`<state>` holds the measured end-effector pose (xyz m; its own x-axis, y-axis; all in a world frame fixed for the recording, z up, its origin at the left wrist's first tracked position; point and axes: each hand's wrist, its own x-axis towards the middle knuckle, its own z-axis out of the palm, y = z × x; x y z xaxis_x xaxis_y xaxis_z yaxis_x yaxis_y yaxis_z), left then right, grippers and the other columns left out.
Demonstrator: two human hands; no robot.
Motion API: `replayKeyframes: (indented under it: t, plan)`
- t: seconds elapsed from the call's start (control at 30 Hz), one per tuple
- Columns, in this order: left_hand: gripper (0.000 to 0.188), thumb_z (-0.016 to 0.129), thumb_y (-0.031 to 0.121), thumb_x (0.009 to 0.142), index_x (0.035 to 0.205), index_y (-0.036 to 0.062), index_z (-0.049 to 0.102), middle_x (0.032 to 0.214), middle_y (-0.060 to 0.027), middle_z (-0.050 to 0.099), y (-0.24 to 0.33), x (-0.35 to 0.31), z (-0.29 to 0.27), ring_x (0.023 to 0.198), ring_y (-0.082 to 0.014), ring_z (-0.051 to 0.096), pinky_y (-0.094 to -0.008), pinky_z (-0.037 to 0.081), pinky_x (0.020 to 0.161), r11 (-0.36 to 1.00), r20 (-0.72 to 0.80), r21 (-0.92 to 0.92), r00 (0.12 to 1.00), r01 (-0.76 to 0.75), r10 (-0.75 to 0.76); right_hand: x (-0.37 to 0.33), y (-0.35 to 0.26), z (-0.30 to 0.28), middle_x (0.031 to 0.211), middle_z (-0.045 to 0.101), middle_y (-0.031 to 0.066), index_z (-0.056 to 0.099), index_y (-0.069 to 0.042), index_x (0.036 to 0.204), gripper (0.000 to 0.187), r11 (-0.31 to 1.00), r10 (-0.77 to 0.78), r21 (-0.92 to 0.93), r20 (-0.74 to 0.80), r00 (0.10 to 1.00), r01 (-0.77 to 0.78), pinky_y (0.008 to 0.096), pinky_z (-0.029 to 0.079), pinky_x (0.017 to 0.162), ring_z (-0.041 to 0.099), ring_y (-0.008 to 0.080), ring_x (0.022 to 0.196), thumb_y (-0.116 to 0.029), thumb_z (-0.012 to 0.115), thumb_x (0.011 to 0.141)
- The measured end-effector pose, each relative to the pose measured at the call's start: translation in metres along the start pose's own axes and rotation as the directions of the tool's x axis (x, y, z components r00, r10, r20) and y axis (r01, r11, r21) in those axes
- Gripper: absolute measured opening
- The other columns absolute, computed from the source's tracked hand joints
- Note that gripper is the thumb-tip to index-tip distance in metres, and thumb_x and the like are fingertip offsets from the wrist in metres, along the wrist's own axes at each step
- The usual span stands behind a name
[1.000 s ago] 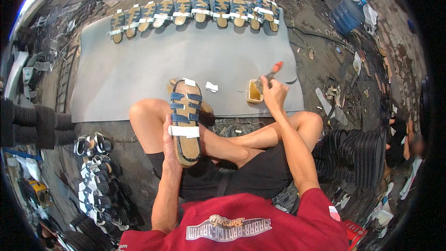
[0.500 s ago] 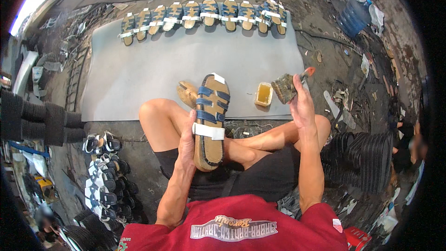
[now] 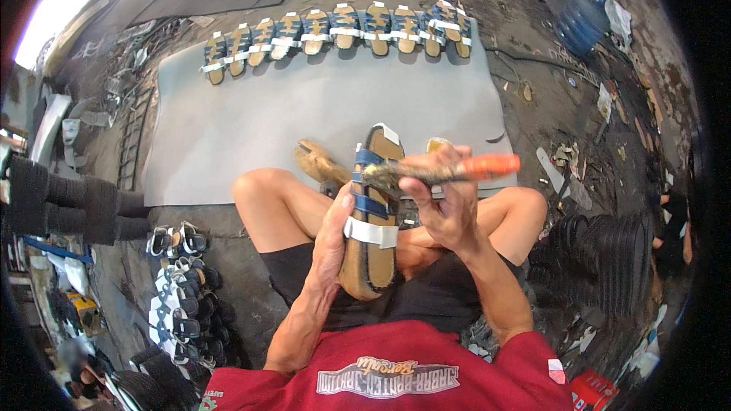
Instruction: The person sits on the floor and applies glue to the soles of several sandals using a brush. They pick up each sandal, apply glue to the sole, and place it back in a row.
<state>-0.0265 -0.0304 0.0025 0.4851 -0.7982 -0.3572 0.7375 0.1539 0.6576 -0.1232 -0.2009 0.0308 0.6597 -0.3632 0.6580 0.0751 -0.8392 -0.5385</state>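
My left hand (image 3: 332, 234) grips the left side of a sandal (image 3: 371, 262) with blue straps and a white band, held upright above my lap on what looks like a tan last. In my right hand (image 3: 451, 213) is a brush with an orange handle (image 3: 487, 165); its dark, crusted head lies over the blue straps at the sandal's upper part. Whether the bristles touch the sandal I cannot tell. Behind my right hand, a small tub of yellow paste (image 3: 437, 144) is mostly hidden. A tan wooden last (image 3: 318, 161) lies left of the sandal, beyond my knee.
A grey mat (image 3: 251, 129) spreads ahead, with a row of blue-strapped sandals (image 3: 314, 34) along its far edge. White and black sandals (image 3: 183, 301) are lined up at left. Stacks of black soles (image 3: 598, 262) stand at right, and blue water jugs (image 3: 582, 27) at far right.
My right hand has swung the brush left from beside the tub to the sandal, turning its handle rightward. The sandal and my left hand have shifted slightly right and nearer.
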Motion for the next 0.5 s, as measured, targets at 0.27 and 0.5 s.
replayKeyframes:
  t: [0.27, 0.5]
  plan:
    - [0.064, 0.054, 0.041, 0.106, 0.154, 0.0003, 0.041, 0.138, -0.0080, 0.060, 0.004, 0.001, -0.005, 0.121, -0.0152, 0.060, -0.0323, 0.049, 0.104, 0.977, 0.064, 0.172, 0.991, -0.126, 0.117, 0.020, -0.023, -0.009, 0.097, 0.074, 0.0028, 0.075, -0.011, 0.100, 0.025, 0.998, 0.060, -0.026, 0.093, 0.994, -0.058, 0.0432, 0.042, 0.089, 0.064, 0.0247, 0.087, -0.035, 0.070, 0.097]
    - [0.063, 0.052, 0.041, 0.107, 0.154, 0.0016, 0.039, 0.137, -0.0111, 0.060, 0.011, -0.011, -0.019, 0.121, -0.0178, 0.062, -0.0338, 0.051, 0.104, 0.995, -0.017, -0.091, 0.999, -0.050, 0.048, 0.006, -0.002, 0.003, 0.090, 0.069, -0.0007, 0.074, -0.016, 0.100, 0.024, 0.991, -0.050, -0.115, 0.117, 0.992, 0.063, 0.0402, 0.036, 0.081, 0.055, 0.0218, 0.078, -0.039, 0.070, 0.097]
